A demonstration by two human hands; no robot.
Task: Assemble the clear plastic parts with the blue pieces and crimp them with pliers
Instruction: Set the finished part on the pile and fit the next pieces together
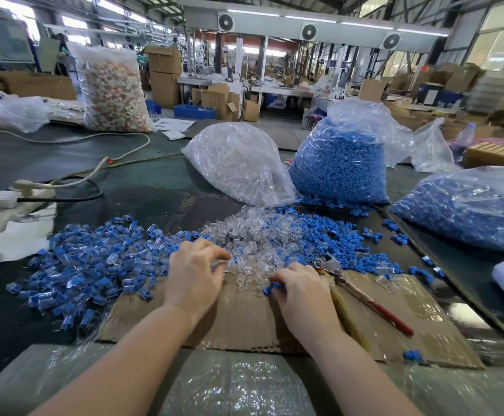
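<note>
Right hand pinches blue piece; left grip seemingly hidden.

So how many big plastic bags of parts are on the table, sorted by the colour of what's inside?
Blue pieces: 2 bags, one upright and one lying at the right
Clear parts: 1 bag
Orange-and-white bits: 1 tall bag
Total: 4 filled bags
Empty or crumpled bags and the loose piles by the hands are left out.

no legible text or labels, printed sheets on the far table perhaps lettered, too blurred to read
</note>
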